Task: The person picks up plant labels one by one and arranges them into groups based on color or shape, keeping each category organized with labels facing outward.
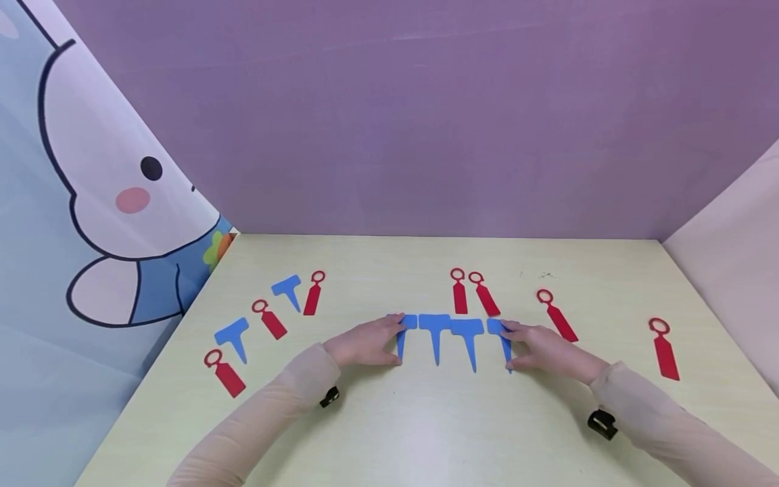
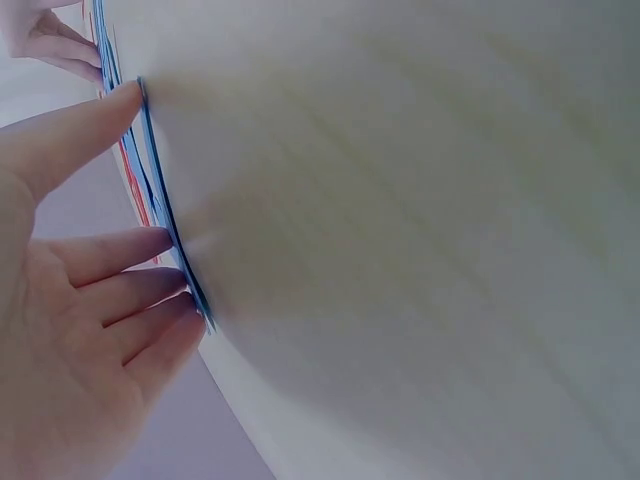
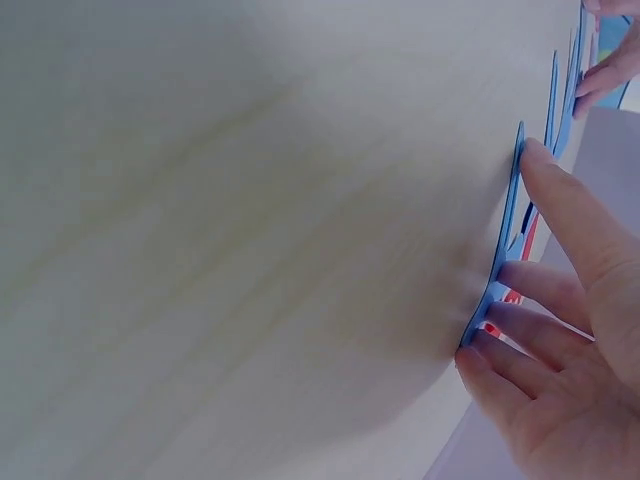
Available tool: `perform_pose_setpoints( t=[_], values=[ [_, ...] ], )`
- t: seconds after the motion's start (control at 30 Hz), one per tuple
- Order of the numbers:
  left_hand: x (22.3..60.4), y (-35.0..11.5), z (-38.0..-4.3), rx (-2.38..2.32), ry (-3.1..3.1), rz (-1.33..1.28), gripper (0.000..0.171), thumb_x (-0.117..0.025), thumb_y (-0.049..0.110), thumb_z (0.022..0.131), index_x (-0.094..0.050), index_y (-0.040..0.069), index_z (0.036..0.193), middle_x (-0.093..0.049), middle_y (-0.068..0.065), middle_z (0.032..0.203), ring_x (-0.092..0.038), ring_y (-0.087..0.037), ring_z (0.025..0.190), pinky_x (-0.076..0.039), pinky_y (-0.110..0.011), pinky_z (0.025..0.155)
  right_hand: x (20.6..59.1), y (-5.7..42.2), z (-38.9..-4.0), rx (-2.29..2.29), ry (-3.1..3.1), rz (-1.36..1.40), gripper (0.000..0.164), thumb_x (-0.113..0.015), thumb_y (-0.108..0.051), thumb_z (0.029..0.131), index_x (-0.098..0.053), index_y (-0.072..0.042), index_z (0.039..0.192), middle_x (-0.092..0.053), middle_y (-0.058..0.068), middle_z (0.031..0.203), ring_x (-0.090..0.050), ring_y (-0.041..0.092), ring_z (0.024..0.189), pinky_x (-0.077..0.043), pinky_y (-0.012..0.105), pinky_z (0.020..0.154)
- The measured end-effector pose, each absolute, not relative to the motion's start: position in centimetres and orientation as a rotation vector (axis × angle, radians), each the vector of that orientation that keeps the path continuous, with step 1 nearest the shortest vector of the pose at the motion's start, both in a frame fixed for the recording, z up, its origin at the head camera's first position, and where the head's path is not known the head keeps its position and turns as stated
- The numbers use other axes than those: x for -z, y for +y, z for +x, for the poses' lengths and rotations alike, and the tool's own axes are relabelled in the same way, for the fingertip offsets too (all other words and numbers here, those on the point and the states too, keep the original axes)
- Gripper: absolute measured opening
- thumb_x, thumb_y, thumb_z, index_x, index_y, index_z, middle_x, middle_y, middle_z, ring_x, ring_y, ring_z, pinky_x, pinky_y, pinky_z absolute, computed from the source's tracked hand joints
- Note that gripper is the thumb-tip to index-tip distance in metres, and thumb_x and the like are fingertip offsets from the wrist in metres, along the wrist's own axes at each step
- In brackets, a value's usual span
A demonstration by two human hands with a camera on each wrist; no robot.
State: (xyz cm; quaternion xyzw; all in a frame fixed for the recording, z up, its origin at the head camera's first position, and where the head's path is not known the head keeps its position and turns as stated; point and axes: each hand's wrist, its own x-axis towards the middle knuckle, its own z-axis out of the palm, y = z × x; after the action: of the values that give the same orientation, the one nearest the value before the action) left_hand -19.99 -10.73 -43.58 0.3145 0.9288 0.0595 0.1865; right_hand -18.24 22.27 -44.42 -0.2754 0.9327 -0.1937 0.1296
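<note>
Several blue T-shaped plant labels lie side by side in a row mid-table in the head view, stems toward me. My left hand (image 1: 368,341) rests on the leftmost label (image 1: 409,322), fingertips on its crossbar and thumb at the stem's tip; the left wrist view shows those fingers (image 2: 130,275) fairly straight. At the row's right end, my right hand (image 1: 541,348) touches another label (image 1: 496,327) in the same way, thumb (image 3: 575,205) near the point. Between the hands lie two more labels, one left (image 1: 434,322) and one right (image 1: 466,327), their crossbars meeting.
Behind the row lie two red ringed tags, an upright one (image 1: 460,297) and a tilted one (image 1: 485,299). More red tags lie right, one near (image 1: 561,323) and one farther out (image 1: 666,358). At left, blue labels (image 1: 232,331) mix with red tags (image 1: 230,380). A purple backdrop (image 1: 426,135) stands behind.
</note>
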Motion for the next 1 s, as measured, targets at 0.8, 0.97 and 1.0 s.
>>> perform_pose_setpoints(
  t=[0.8, 0.97, 1.0],
  values=[
    [41.4, -13.6, -21.4, -0.421, 2.773, 0.813, 0.035, -0.060, 0.025, 0.084, -0.058, 0.007, 0.114, -0.056, -0.006, 0.115, -0.049, -0.021, 0.110, -0.039, -0.035, 0.094, 44.7, 22.4, -18.2, 0.573, 2.727, -0.785, 0.064, -0.074, -0.029, 0.068, -0.053, 0.003, 0.119, -0.043, 0.022, 0.130, -0.042, 0.041, 0.115, -0.045, 0.041, 0.085],
    [40.9, -15.2, -21.7, -0.489, 2.798, 0.670, 0.036, -0.060, 0.027, 0.084, -0.057, 0.010, 0.116, -0.054, -0.005, 0.118, -0.047, -0.022, 0.112, -0.039, -0.036, 0.095, 44.8, 22.5, -18.1, 0.592, 2.733, -0.811, 0.063, -0.074, -0.027, 0.068, -0.053, 0.004, 0.118, -0.043, 0.023, 0.129, -0.042, 0.042, 0.115, -0.046, 0.039, 0.084],
    [40.8, -15.5, -21.7, -0.501, 2.803, 0.641, 0.037, -0.060, 0.027, 0.084, -0.057, 0.010, 0.116, -0.054, -0.005, 0.118, -0.046, -0.022, 0.113, -0.039, -0.036, 0.095, 44.9, 22.5, -18.1, 0.593, 2.734, -0.811, 0.063, -0.074, -0.027, 0.068, -0.053, 0.004, 0.118, -0.043, 0.023, 0.129, -0.042, 0.041, 0.115, -0.046, 0.039, 0.084]
  ],
)
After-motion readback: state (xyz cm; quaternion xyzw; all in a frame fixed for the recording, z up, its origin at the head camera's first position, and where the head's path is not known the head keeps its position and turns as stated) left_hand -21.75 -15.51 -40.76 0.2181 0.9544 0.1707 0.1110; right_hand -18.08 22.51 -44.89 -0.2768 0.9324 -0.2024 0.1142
